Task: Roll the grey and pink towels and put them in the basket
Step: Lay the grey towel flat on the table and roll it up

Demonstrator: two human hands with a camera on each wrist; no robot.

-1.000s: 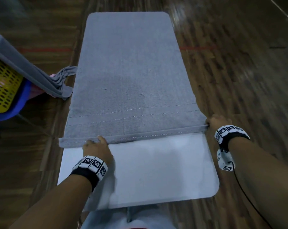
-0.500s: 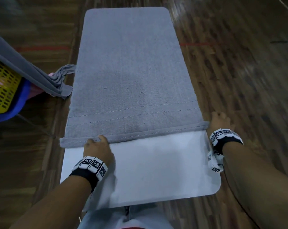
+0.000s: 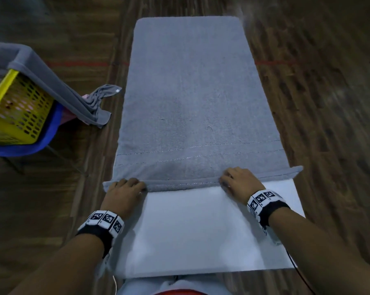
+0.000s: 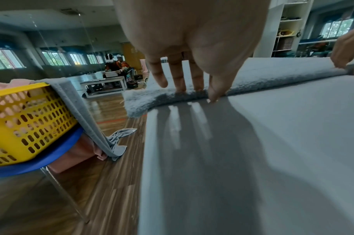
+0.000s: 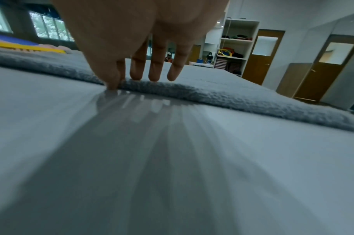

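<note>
We have the grey towel (image 3: 192, 99) spread lengthwise along the white counter (image 3: 201, 235), its far end at 12 o'clock and its near hem turned over into a thin first fold just ahead of us. Our left hand (image 3: 124, 193) sits on that fold at about 8 o'clock, fingers (image 4: 180, 79) nearly straight and pressing down on the hem, thumb tip at the fold's near edge on the counter. Our right hand (image 3: 239, 184) does the same at about 4 o'clock, fingers (image 5: 154, 70) extended over the hem, thumb tucked against its front. Neither hand closes around the cloth; both rest on it, loosely spread.

The basket (image 3: 16, 111) stands off the counter at 9 o'clock, yellow, on a blue seat (image 3: 41, 143). A second grey cloth (image 3: 58, 90) hangs over its rim, and pink fabric (image 4: 79, 151) shows beneath it, probably the pink towel, still unrolled.

We judge the roll is barely begun, and this is where it can go bad. The fold's two ends stick out past our hands and past the counter's sides; the right tip at 3 o'clock looks thinner than the middle. If we push forward with only the inner stretch under our fingers, the ends may lag and the roll may cone or spiral. Uneven pressure between the hands would skew it sideways toward a counter edge. Flat fingers also grip terry poorly, so the fold could slide along the smooth counter instead of turning, or spring open when we reset.
</note>
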